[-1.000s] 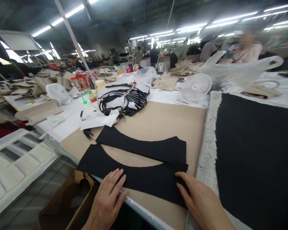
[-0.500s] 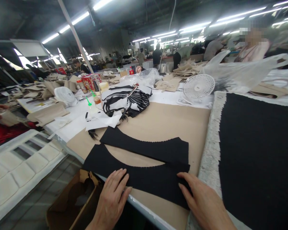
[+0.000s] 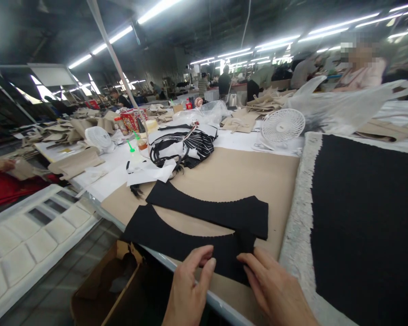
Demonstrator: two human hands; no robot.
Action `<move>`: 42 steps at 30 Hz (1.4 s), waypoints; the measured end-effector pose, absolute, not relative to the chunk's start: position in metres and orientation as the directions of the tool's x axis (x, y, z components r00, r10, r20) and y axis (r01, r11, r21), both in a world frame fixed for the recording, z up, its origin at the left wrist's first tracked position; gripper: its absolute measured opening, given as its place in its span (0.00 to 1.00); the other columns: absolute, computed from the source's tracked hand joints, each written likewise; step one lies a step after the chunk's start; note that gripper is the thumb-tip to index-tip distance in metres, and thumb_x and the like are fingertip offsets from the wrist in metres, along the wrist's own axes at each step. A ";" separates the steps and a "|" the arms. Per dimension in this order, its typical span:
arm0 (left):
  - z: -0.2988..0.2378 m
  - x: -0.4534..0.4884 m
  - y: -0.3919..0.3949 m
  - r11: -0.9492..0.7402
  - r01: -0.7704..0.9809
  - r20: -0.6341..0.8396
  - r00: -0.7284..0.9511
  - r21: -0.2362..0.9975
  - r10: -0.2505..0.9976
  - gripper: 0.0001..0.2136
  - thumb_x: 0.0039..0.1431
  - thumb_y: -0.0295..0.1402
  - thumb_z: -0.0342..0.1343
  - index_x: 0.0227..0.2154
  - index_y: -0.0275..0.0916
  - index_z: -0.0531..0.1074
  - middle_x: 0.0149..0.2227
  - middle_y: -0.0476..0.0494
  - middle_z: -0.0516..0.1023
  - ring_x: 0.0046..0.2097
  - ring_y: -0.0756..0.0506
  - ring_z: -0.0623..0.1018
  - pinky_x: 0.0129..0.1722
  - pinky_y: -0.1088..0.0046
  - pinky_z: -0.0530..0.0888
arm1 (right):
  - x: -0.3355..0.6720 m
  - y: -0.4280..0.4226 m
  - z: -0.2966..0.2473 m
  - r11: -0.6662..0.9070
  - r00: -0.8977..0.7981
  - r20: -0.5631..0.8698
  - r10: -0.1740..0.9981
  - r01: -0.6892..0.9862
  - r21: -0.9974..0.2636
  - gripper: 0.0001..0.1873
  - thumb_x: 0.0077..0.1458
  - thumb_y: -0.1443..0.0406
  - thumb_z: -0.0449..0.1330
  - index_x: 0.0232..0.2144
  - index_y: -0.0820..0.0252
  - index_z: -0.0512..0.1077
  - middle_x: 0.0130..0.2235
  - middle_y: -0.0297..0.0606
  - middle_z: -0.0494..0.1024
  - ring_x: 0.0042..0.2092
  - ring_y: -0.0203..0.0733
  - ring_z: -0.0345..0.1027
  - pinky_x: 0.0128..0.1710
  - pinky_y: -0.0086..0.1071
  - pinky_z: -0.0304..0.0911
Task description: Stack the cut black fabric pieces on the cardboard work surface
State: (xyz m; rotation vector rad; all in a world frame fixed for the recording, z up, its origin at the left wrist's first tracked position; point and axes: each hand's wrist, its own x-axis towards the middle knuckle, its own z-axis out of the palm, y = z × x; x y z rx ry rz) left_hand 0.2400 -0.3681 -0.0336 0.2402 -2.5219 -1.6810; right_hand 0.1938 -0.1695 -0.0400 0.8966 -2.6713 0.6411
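Note:
A curved black fabric piece (image 3: 177, 237) with a notched inner edge lies near the table's front edge. My right hand (image 3: 274, 283) grips its right end between thumb and fingers, where a small dark flap (image 3: 245, 242) is turned over. Hovering close to the front edge of this piece, my left hand (image 3: 193, 280) has its fingers curled and a narrow gap between thumb and forefinger, with nothing in it. Just behind lies a second black fabric piece (image 3: 207, 208) of similar shape, touched by neither hand.
Brown paper (image 3: 251, 172) covers the tabletop here. A large black fabric sheet (image 3: 367, 222) lies on a pale board at right. Behind are a striped black bundle (image 3: 190, 147) and a white fan (image 3: 282, 124). A cardboard box (image 3: 105, 280) stands below left. A co-worker's red sleeve (image 3: 3, 185) shows at far left.
My left hand has lifted from the near fabric piece and moved right. My right hand has shifted left with the piece's right end, which is now turned over.

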 end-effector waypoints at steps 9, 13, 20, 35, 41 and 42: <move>-0.013 0.230 -0.328 -0.397 -0.198 -0.232 -0.972 0.896 -0.040 0.21 0.51 0.43 0.64 0.44 0.34 0.73 0.42 0.37 0.79 0.46 0.41 0.77 0.50 0.65 0.70 | 0.213 -0.202 -0.051 0.593 -0.632 0.469 -0.617 -0.765 -0.250 0.23 0.46 0.80 0.49 0.43 0.59 0.68 0.38 0.40 0.73 0.36 0.41 0.68 0.34 0.31 0.65; -0.015 0.234 -0.330 -0.540 -0.200 -0.291 -0.953 0.818 -0.087 0.17 0.47 0.38 0.68 0.37 0.36 0.73 0.35 0.44 0.78 0.42 0.44 0.76 0.44 0.70 0.70 | 0.215 -0.211 -0.051 0.546 -0.596 0.561 -0.575 -0.790 -0.280 0.24 0.43 0.78 0.51 0.43 0.58 0.69 0.39 0.40 0.74 0.36 0.43 0.67 0.34 0.34 0.63; -0.026 0.239 -0.348 -0.627 -0.232 -0.519 -0.791 0.743 -0.322 0.14 0.45 0.32 0.68 0.26 0.38 0.66 0.27 0.52 0.73 0.34 0.50 0.74 0.37 0.74 0.71 | 0.218 -0.213 -0.047 0.489 -0.509 0.571 -0.644 -0.848 -0.205 0.17 0.48 0.71 0.58 0.41 0.52 0.71 0.47 0.39 0.76 0.42 0.45 0.70 0.40 0.37 0.63; -0.024 0.238 -0.361 -0.579 -0.256 -0.503 -0.803 0.774 -0.318 0.14 0.49 0.37 0.65 0.36 0.39 0.69 0.35 0.48 0.76 0.34 0.50 0.75 0.29 0.77 0.68 | 0.210 -0.216 -0.039 0.410 -0.528 0.469 -0.708 -0.848 -0.336 0.17 0.49 0.76 0.53 0.39 0.55 0.69 0.48 0.36 0.77 0.46 0.43 0.70 0.45 0.37 0.65; -0.025 0.240 -0.366 -0.551 -0.236 -0.467 -0.821 0.801 -0.327 0.13 0.54 0.40 0.62 0.38 0.38 0.70 0.40 0.44 0.77 0.38 0.48 0.77 0.34 0.75 0.71 | 0.198 -0.209 -0.023 0.420 -0.656 0.371 -0.658 -0.728 -0.543 0.15 0.56 0.74 0.50 0.41 0.54 0.68 0.47 0.38 0.75 0.48 0.40 0.69 0.47 0.35 0.67; -0.025 0.240 -0.366 -0.564 -0.228 -0.460 -0.832 0.794 -0.311 0.13 0.54 0.40 0.61 0.38 0.38 0.71 0.41 0.43 0.78 0.40 0.47 0.78 0.37 0.74 0.72 | 0.196 -0.209 -0.022 0.430 -0.679 0.361 -0.639 -0.705 -0.564 0.14 0.57 0.74 0.50 0.42 0.55 0.68 0.47 0.40 0.75 0.49 0.40 0.69 0.48 0.36 0.67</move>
